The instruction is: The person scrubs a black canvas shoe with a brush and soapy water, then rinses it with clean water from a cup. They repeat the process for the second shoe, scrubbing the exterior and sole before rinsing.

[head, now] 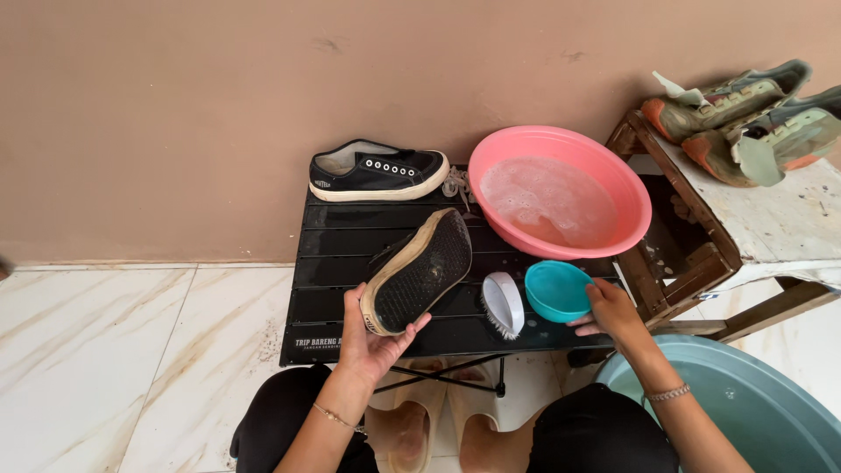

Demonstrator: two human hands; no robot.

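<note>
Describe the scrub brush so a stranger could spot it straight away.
Find the low black slatted table against the brown wall. Near its front edge, the scrub brush lies on its side between the upturned shoe in the left hand and the small teal bowl by the right hand. It alone has a white back and dark bristles.

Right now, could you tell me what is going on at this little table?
A person sits at a low black table. The left hand holds a black sneaker sole-up, and the right hand touches a small teal bowl. A scrub brush lies between them. The second sneaker rests by the wall, beside a pink basin of soapy water. Two muddy shoes sit on a wooden stand at right.
</note>
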